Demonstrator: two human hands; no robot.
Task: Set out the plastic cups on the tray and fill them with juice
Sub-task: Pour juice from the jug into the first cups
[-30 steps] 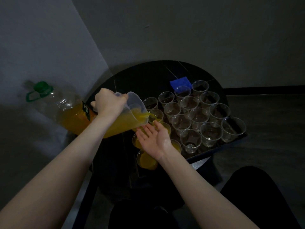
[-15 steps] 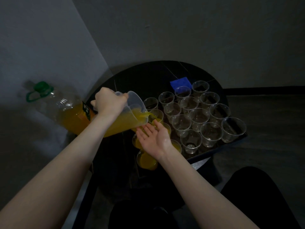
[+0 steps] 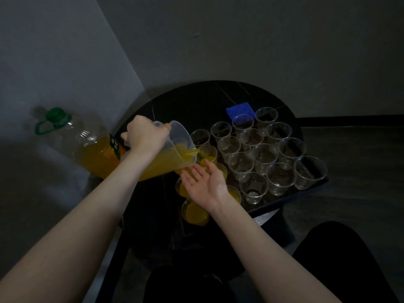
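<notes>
Head view: left hand (image 3: 146, 136) gripping clear plastic jug (image 3: 172, 149), pouring orange juice into clear plastic cup (image 3: 207, 154); right hand (image 3: 204, 184) hovering open, palm up.

Empty clear cups (image 3: 280, 178): thirteen counted. Cups with juice (image 3: 194, 214): five made out, some partly hidden by hand, count unsure. Jug (image 3: 175, 149): one. Bottle (image 3: 87, 145): one. Blue square (image 3: 239, 110): one. Tray (image 3: 284, 199): one. Hands: two counted, left hand (image 3: 145, 134), right hand (image 3: 205, 184).
</notes>
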